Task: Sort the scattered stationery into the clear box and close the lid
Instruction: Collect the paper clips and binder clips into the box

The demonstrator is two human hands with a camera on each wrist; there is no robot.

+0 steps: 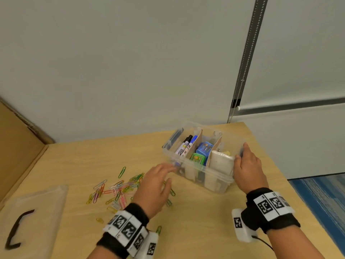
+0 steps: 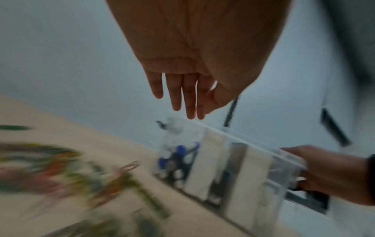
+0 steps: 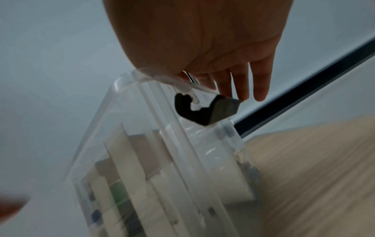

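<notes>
The clear box point(image 1: 196, 167) stands open at the table's back right, split by cardboard dividers, with markers point(image 1: 185, 145), a blue case point(image 1: 204, 147), a green case point(image 1: 197, 158) and a white block point(image 1: 222, 161) inside. My right hand point(image 1: 244, 161) grips the box's right end, thumb at the rim and fingers point(image 3: 243, 86) down on the black latch point(image 3: 205, 110). My left hand point(image 1: 164, 176) is flat with straight fingers point(image 2: 188, 102) and holds nothing, just short of the box's point(image 2: 253, 168) near left corner. Beneath and left of it lie several coloured paper clips point(image 1: 115, 189).
The box's clear lid point(image 1: 41, 206) with a black handle lies at the table's front left. A cardboard panel point(image 1: 16, 146) stands along the left side. The table's right edge drops to blue carpet point(image 1: 326, 199). A blind cord point(image 1: 242, 71) hangs behind the box.
</notes>
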